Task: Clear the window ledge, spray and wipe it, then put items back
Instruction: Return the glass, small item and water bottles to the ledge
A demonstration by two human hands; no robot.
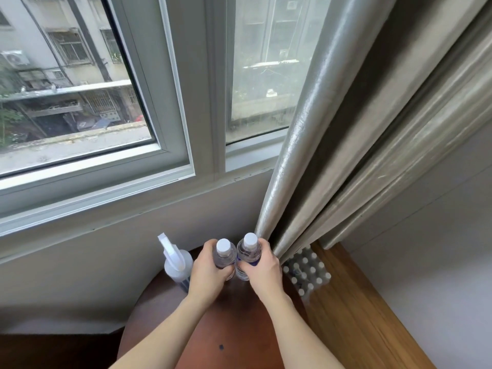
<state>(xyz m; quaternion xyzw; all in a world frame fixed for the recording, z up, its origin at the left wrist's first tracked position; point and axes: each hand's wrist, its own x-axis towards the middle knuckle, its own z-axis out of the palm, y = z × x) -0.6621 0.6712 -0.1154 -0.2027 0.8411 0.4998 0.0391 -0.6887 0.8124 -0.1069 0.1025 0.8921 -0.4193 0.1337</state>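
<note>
Honestly, the risky bit is how close everything is crammed at the far edge of that little round brown table (234, 323). Left hand (206, 272) has its fingers curled round one water bottle (224, 255), right hand (262, 267) is wrapped the same way round a second water bottle (248, 253), and the two bottles are practically touching each other, both upright with white caps on. I can't tell if their bases are resting on the table or just off it, since the hands cover the lower halves.

Things I'd worry about:

- The spray bottle (177, 262) stands right beside the left hand, near the table's far left edge. A sideways nudge from the wrist or knuckles could tip it off toward the wall.
- The right hand's knuckles are up against the grey curtain (319, 155). If the fabric snags, a bottle could get dragged or knocked.
- Two smooth bottles side by side could clack together and slip if the grip loosens on either one.
- The window ledge (111, 206) is narrow and sits well above the table, so if these go there, a sloppy placement means a fall.

Also there's a shrink-wrapped pack of bottles (306, 272) on the wooden floor (359, 315) behind the curtain, just off the table's right edge, so stuff falling that way lands on it.
</note>
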